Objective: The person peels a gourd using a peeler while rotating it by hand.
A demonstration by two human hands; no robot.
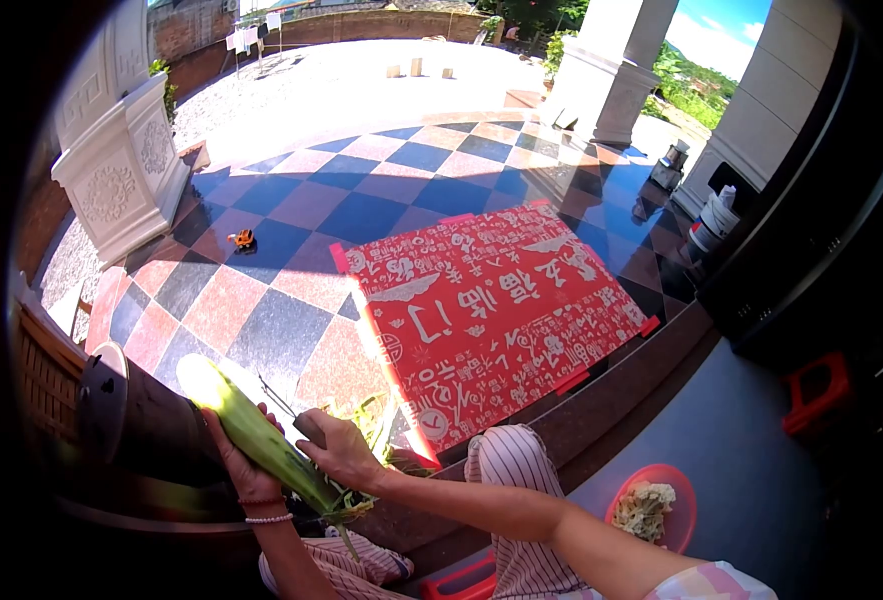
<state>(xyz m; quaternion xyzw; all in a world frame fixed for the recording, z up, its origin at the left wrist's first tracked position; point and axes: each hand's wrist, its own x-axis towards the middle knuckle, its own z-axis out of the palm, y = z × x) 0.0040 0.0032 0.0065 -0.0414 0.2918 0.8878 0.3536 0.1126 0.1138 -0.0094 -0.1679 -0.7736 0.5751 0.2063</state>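
A long pale-green gourd (266, 440) lies slanted across my lap side, its light rounded end up and to the left. My left hand (239, 455) wraps around it from below and the left, fingers closed. In my right hand (346, 450) is a dark-handled peeler (309, 428), its thin metal end pointing up and left beside the gourd. The exact shape of that metal end is hard to make out. Green peel strips (369, 420) lie beyond my right hand, and some hang near the gourd's lower end.
A red doormat (501, 310) with white characters covers the checkered tiles ahead. At left stands a dark round container (146, 410). A pink bowl (689, 510) with pale chopped food sits at lower right, near a red stool (818, 393). An orange toy (243, 240) rests farther off.
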